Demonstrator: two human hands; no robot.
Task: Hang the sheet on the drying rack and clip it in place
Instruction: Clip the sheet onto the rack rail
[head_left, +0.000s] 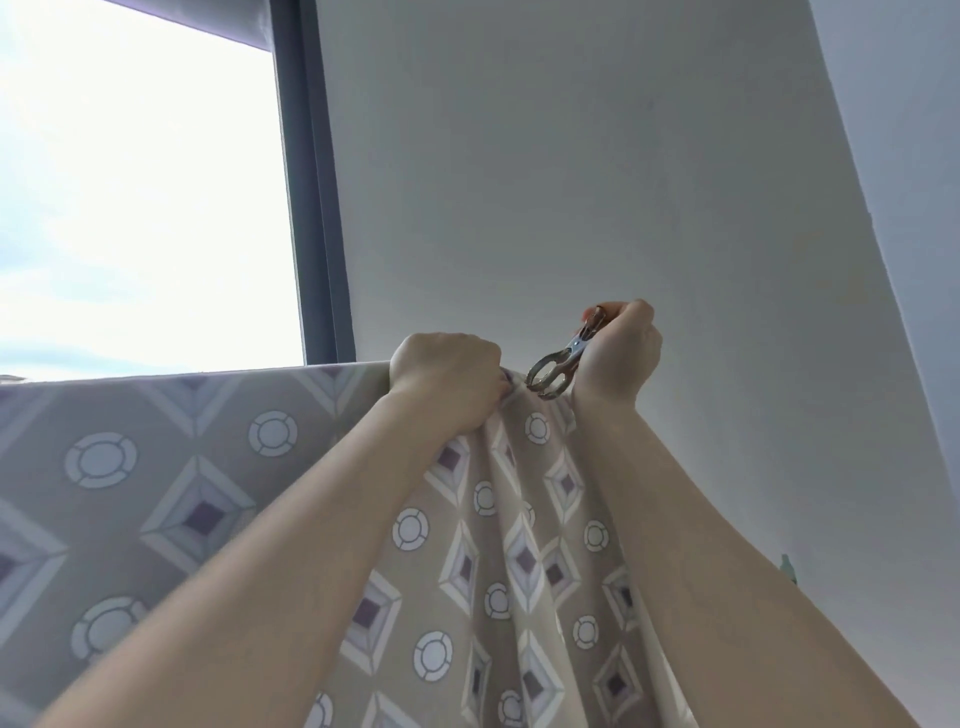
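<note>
At the sheet's (208, 493) top edge, draped over a hidden rack bar, the left hand (447, 384) is fisted around bunched fabric. Just right of it, the right hand (623, 353) squeezes a metal clip (558, 366), jaws spread at the fold. Best to seat the jaws fully over fabric and bar before releasing.

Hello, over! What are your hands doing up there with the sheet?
Left hand gripping the bunched top edge of the beige diamond-patterned sheet. Right hand squeezing a silver metal clip at the gather. Nothing blocking.
</note>
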